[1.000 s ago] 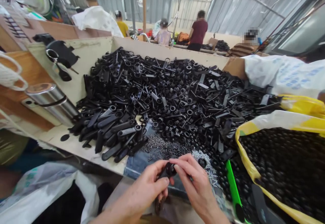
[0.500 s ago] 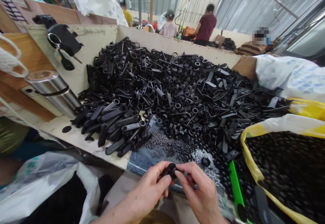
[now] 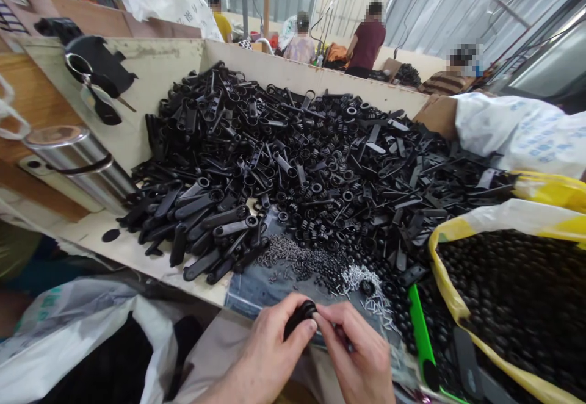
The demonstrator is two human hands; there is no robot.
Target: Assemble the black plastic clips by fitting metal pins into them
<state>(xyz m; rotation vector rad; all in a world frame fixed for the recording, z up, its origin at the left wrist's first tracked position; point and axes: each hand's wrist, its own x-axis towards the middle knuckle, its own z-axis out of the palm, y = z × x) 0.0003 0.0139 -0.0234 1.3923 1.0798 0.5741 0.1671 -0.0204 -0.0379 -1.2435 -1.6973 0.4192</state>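
Note:
My left hand (image 3: 270,355) and my right hand (image 3: 359,355) meet at the bottom centre, both pinched on one small black plastic part (image 3: 300,317) held between thumbs and fingertips. Just beyond them lies a patch of small dark screws (image 3: 304,260) and silvery pins (image 3: 366,285) on a blue cloth (image 3: 249,285). Behind that spreads a large heap of black plastic handles and springs (image 3: 297,160) filling the wooden tray (image 3: 293,77).
A yellow-rimmed bag of black round parts (image 3: 513,294) sits at the right, with a green-handled tool (image 3: 419,331) beside it. A steel flask (image 3: 77,163) lies at the left. White bags (image 3: 77,337) hang below the bench. Several people work at far tables.
Both hands have sunk slightly lower in view with the black part still between them; the view has shifted a little, and my fingers have closed tighter around the part.

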